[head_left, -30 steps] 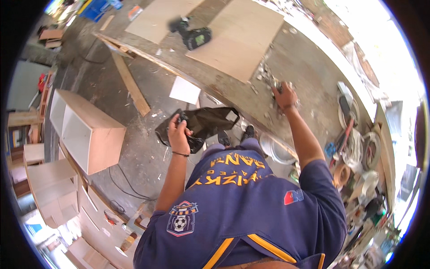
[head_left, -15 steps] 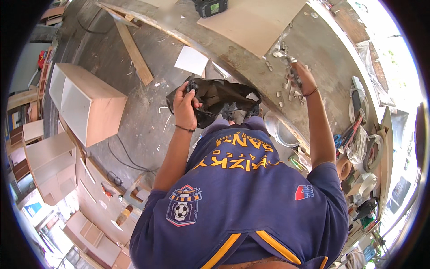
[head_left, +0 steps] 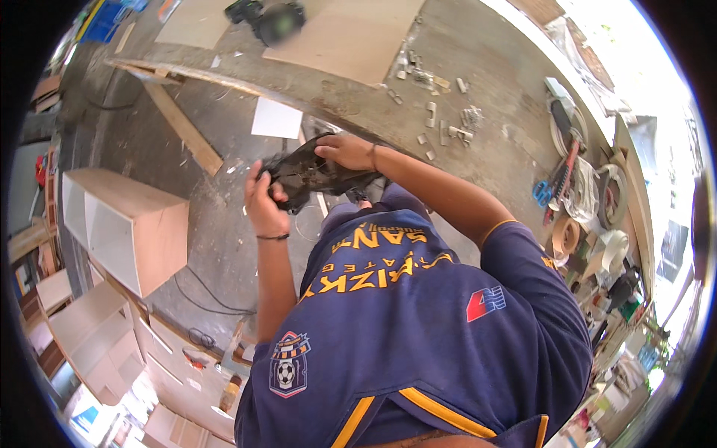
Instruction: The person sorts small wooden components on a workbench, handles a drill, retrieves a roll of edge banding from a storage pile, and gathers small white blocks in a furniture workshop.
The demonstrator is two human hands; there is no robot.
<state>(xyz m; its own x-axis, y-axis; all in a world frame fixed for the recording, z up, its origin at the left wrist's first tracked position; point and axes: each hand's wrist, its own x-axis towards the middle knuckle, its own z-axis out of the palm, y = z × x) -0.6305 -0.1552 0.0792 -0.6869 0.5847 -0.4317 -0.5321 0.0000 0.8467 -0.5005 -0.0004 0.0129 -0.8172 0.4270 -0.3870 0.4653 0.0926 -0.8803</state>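
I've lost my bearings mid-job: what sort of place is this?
Most likely a furniture or cabinet-making workshop: a box-shaped cabinet carcass stands at the left, and a tan board and scattered metal-looking fittings lie on the worktable.

Fittings (head_left: 431, 116) right of bag (head_left: 305, 173)

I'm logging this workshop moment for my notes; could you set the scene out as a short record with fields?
Left hand: holding the left end of the bag
Right hand: holding the bag's upper edge
Bag: black plastic, crumpled, stretched between the hands
Workbench: scattered small metal pieces, a flat board, a blurred dark tool
Floor: wooden plank
Left side: box-shaped cabinet
Right side: blue-handled scissors
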